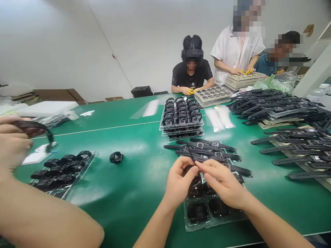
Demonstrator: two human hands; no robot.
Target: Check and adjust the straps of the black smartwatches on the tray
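Over a clear plastic tray [190, 227], my left hand [181, 181] is closed on a black smartwatch [191, 158], its strap rising between the fingertips. My right hand [223, 182] meets it there, thumb and fingers pinched on the strap; the watch's body is mostly hidden by my fingers. Curled black watches [198, 212] sit in the tray's near compartments below my wrists. Across the far part of the tray lie several watches with straps laid out flat [201, 145], just beyond my fingertips.
At left, a co-worker's arm [46, 210] reaches in with a watch band [46, 129]. Nearby are a filled watch tray [64, 168] and a single watch [116, 157]. Stacked watch trays [181, 117] stand ahead; more flat watches [305, 144] lie right. Several people work opposite.
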